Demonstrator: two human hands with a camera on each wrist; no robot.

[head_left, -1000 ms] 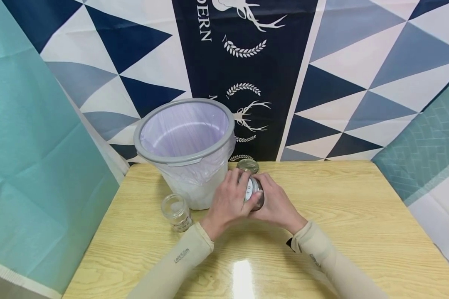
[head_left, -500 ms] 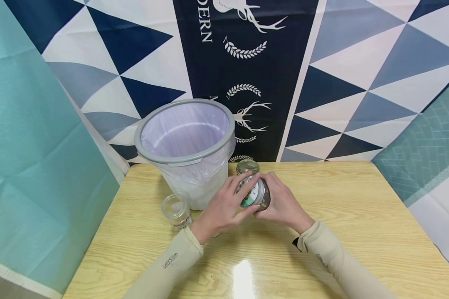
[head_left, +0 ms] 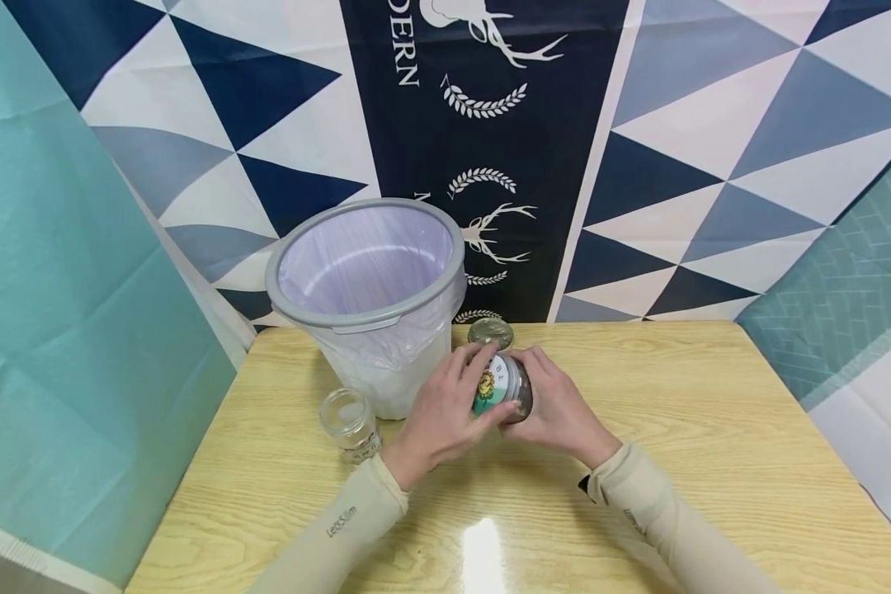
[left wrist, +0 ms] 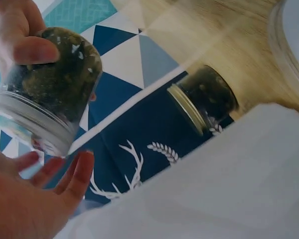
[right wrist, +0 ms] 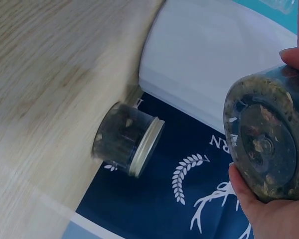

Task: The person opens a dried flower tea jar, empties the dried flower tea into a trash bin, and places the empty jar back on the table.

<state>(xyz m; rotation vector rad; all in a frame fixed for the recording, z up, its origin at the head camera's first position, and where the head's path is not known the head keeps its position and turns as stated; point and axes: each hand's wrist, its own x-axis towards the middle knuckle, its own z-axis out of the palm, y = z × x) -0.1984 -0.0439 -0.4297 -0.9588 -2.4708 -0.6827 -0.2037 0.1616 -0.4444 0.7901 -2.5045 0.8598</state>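
Between the two hands, a clear jar [head_left: 521,398] with dark, mottled contents is held tilted above the table. My left hand [head_left: 441,412] grips its lid [head_left: 492,386], which has a white and green label with a yellow picture, fingers over the top and thumb below. My right hand [head_left: 564,417] is wrapped round the jar's body. In the left wrist view, the left hand's fingertips [left wrist: 82,167] sit at the lid's rim. From the right wrist, the jar's round base [right wrist: 266,142] shows, the lid hidden behind it.
A second dark-filled jar [head_left: 491,332] with a gold lid stands behind the hands. An open glass jar [head_left: 349,419] stands at left, before a grey-rimmed bin [head_left: 364,315] lined with a purplish bag. The wooden table [head_left: 683,429] meets a patterned cloth backdrop [head_left: 653,198].
The held jar has tilted so that more of its lid's label shows. Both hands shifted slightly right and then back a little left, still on the jar.
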